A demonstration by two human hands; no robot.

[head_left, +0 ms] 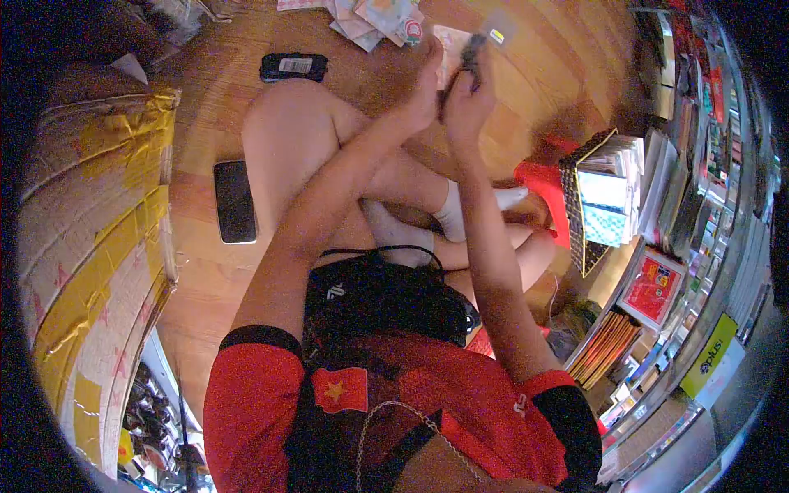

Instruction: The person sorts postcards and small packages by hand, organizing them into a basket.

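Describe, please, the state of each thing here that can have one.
Right hand: closed around dark object.
Left hand: raised, grip unclear.
Phone: flat, screen dark.
Patterned papers: loosely piled, overlapping.
Barcoded item: lying flat.
Woven basket: uncovered, filled.
Cardboard box: taped; open or shut unclear.

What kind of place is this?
Likely a small shop or its stockroom: packed shelves on the image's right, a filled basket beside them, and a big taped cardboard box on the left.

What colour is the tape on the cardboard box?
Yellow tape on the cardboard box; the head view shows it best.
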